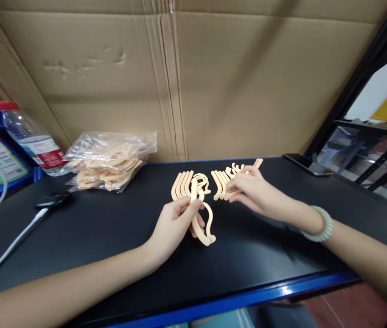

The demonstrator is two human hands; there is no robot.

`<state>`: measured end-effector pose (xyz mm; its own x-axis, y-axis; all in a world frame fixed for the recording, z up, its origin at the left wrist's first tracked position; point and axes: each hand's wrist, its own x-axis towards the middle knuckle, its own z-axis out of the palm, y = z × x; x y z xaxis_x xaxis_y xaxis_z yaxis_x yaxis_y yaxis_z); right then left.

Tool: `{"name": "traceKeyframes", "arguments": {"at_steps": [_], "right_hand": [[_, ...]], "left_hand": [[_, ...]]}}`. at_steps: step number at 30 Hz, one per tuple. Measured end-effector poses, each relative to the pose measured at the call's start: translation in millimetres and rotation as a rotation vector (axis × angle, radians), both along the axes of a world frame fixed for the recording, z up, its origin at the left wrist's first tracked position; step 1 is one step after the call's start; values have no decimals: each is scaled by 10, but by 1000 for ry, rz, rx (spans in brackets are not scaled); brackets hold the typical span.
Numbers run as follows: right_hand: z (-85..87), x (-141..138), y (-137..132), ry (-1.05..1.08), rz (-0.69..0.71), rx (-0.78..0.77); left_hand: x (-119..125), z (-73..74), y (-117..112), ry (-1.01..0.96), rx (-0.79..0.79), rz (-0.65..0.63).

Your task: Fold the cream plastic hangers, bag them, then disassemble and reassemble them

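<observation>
Fingers [191,212] of our left hand [171,224] grip a curved cream piece [200,231] above the surface [111,237]. Our right hand [257,190] is at the strip row [218,184]; its grip, we cannot tell. Judged step: strip pickup; next calls for separating one.

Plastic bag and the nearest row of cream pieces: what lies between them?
Head view: bare black tabletop separates the bag from the row of pieces.

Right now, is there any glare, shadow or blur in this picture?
Head view: a soft shadow slants across the cardboard, glare spots the blue table edge, and the bag glints; also head view, the right hand looks slightly soft.
</observation>
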<state>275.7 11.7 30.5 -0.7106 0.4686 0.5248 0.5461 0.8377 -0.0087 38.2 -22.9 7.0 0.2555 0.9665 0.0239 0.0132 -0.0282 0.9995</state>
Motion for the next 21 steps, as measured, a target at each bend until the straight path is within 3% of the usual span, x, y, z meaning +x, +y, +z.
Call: {"name": "traceKeyframes", "arguments": {"at_steps": [4,9,21], "right_hand": [[39,134,158,-115,-57,-67],[-34,109,176,-158,-38,-213],[-57,127,209,-132,-139,-282]], "left_hand": [[-7,-3,37,-31,-20,31],[-9,-6,62,-47,-38,28],[-5,-3,56,-66,-55,14]]}}
